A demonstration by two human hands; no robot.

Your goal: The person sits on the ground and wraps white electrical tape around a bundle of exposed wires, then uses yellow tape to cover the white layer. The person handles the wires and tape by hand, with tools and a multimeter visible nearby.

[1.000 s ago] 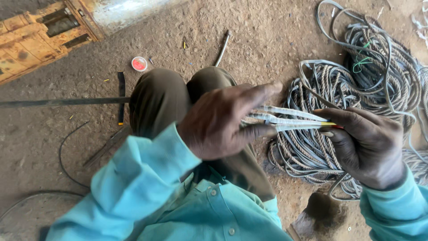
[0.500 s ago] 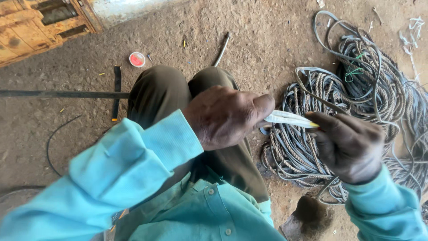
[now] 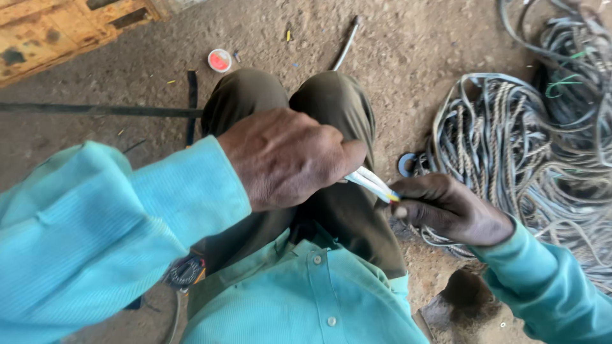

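At ten o'clock a small red-centred cap [image 3: 219,60] lies on the dirt floor [image 3: 414,57]. The left hand [image 3: 287,159] is clenched around pale insulated wires [image 3: 371,183] over the knees. At three o'clock of it, the right hand [image 3: 449,209] pinches their tips. Coiled grey cable [image 3: 510,146] lies at two o'clock.

You've got 1 head cam, looking steeply down, close over your left hand [image 3: 287,159], right hand [image 3: 449,207] and knees; dirt floor [image 3: 414,70] fills the background.
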